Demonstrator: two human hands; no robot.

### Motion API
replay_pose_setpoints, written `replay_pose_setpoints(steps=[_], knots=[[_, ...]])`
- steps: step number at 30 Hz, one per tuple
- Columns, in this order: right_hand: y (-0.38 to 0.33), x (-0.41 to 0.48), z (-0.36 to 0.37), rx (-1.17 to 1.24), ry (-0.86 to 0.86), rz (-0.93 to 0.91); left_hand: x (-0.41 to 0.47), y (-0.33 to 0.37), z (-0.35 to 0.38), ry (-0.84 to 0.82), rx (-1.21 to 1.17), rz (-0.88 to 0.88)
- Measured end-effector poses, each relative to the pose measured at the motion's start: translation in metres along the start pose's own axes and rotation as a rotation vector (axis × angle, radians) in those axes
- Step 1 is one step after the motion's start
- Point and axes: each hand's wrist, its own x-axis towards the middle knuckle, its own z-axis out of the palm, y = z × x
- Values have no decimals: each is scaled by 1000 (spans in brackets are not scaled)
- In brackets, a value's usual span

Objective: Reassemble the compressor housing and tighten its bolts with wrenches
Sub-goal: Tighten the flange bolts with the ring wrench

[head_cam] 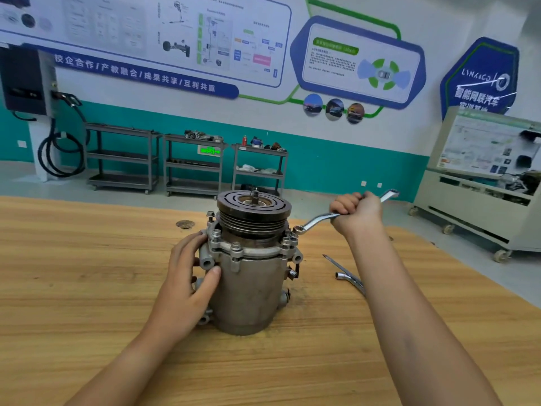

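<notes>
A person's view down over a wooden desk (87,273), both bare forearms reaching in from the near edge.

A grey metal compressor (251,288) stands upright on the desk at the centre. Its dark grooved pulley (254,208) faces up, with a short shaft sticking out of the middle. Below the pulley a flange rings the body, and bolts (236,247) stand up around it.

The left hand (187,276) holds the compressor's left side. Its fingers are spread wide and wrapped round the body just under the flange, with the thumb pressed on the near face.

The right hand (357,213) is right of the pulley and a little farther away. Its fingers are closed in a fist round the shaft of a silver wrench (317,221). The wrench slopes down to the left, and its ring end sits at a bolt on the right side of the flange. Its other end pokes out past the fist to the right.

A second tool (348,277), silver and thin, lies flat on the desk right of the compressor, partly hidden by the right forearm.

Far off, three grey carts (193,165) stand against a white and teal wall with printed boards (175,39). A pale cabinet (483,200) on wheels stands at the far right.
</notes>
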Motion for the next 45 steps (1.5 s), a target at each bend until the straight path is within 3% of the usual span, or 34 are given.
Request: replay_pose_setpoints(steps=[11,17,21,25,28,35,40,45], knots=[[15,26,-12,-28,11,232,-1,2,1,16,-15,-5],[13,20,-28,159,9,156,-3,4,0,16,-14,-3],[15,-9,-36,144,7,-113,-3,3,2,24,-13,-2],[31,-56,-50,24,-114,-462,-3,5,3,26,4,-7],[54,-86,-57,-221,-267,-721,-4,7,2,14,30,2],[122,-104,-45,-879,-450,-1421,-6,11,2,19,27,18],[153,-97,-23,-1255,-347,-1551,0,5,1,-44,61,46],[147,-97,-19,-1282,-351,-1610,3,-3,2,-62,66,36]])
